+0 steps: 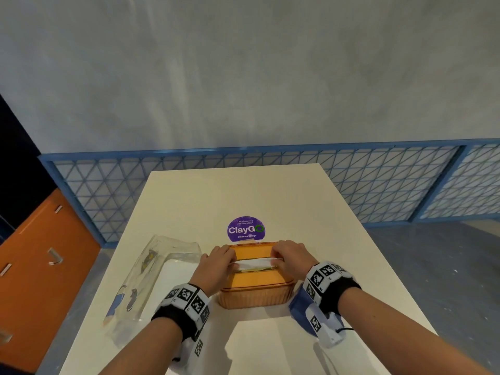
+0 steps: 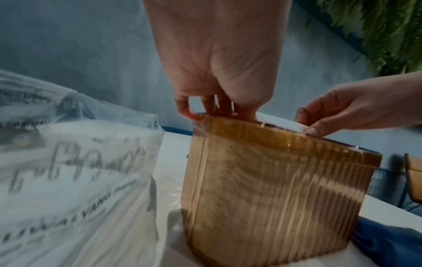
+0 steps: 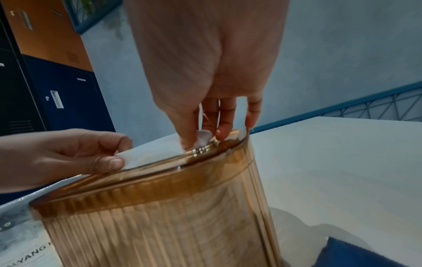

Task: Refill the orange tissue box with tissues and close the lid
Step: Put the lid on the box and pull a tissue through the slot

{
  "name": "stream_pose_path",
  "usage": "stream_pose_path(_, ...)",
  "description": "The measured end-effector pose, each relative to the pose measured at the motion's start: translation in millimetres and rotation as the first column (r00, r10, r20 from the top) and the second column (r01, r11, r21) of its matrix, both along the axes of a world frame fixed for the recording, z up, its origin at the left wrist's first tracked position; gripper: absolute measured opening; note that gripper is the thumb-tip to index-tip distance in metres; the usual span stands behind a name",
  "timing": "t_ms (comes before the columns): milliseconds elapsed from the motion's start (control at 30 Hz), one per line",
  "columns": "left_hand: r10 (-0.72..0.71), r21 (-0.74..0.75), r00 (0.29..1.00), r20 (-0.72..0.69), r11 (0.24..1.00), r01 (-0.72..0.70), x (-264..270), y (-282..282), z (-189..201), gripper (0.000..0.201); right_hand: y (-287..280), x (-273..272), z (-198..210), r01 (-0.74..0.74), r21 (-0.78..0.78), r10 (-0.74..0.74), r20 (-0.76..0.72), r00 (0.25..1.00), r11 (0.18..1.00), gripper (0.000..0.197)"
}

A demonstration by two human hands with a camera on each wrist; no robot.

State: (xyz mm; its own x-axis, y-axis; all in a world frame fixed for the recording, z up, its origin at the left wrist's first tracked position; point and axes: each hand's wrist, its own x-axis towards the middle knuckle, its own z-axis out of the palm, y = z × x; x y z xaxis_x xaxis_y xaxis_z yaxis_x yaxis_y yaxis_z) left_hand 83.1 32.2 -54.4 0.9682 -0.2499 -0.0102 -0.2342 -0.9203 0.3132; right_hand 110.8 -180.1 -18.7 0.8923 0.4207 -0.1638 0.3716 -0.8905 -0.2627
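Your left hand (image 1: pixel 218 262) and right hand (image 1: pixel 290 255) both pinch the white tissue (image 1: pixel 254 264) poking from the lidded orange tissue box (image 1: pixel 256 293), near the far "ClayGo" sticker (image 1: pixel 245 229)

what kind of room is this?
Probably a shared office pantry or break area: the purple table sticker reads "Let's keep our pantries clean", orange and navy lockers line the left wall, and a plain white table holds the box.

Both forearms reach forward side by side, each wrist strapped with a black band carrying tagged blocks. Left hand (image 1: pixel 216 262) palm down, thumb and curled fingers pinching. Right hand (image 1: pixel 290 257) likewise, fingertips (image 3: pixel 222 132) pointing down, thumb closed against them.
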Motion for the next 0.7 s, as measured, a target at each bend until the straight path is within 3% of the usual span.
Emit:
stream_pose_path(200, -0.074, -0.009, 0.997, 0.010, 0.997, 0.074, 2, 1, 14, 0.016, -5, -3, 2, -0.054, 0.028, 0.053, 0.031, 0.998, 0.998, 0.019)
stream_pose_path(433, -0.137, -0.079, 0.977, -0.167, 0.989, 0.125, 11, 14, 29, 0.018, -11, 6, 4, -0.121, 0.065, 0.124, -0.054, 0.991, 0.991, 0.020)
stream_pose_path(700, -0.013, -0.211, 0.977, -0.212, 0.977, -0.032, 11, 16, 30, 0.006, -14, 8, 8, -0.003, 0.148, 0.011, -0.054, 0.998, 0.989, 0.021)
